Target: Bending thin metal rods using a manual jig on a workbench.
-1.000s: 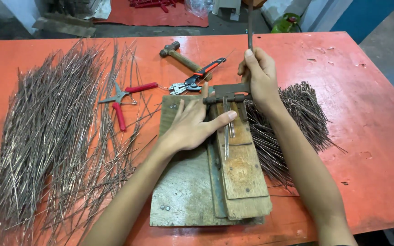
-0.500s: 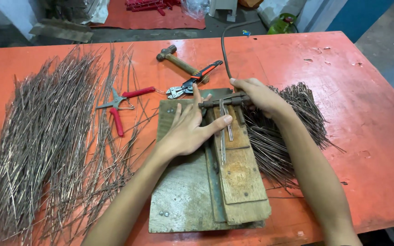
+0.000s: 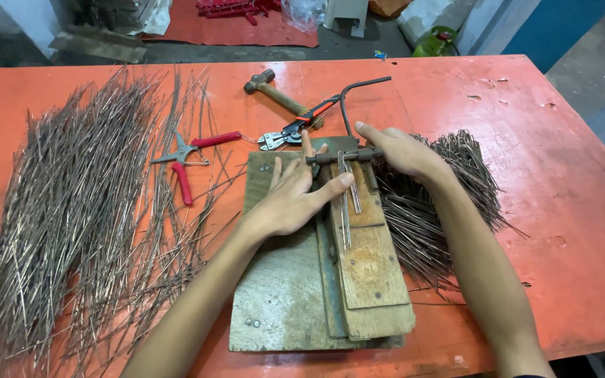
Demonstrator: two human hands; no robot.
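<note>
On the jig (image 3: 295, 294), both hands (image 3: 299, 196) press wires (image 3: 345, 203).

Orange-red table (image 3: 561, 140) — red-handled pliers (image 3: 187, 157), grey-brown wooden jig (image 3: 281, 294)

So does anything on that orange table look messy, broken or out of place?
Mostly the table itself: its orange paint is chipped and scuffed near the far right. The straight wires on the left lie fanned out loosely, some strays crossing the red-handled pliers. Nothing looks broken.
</note>
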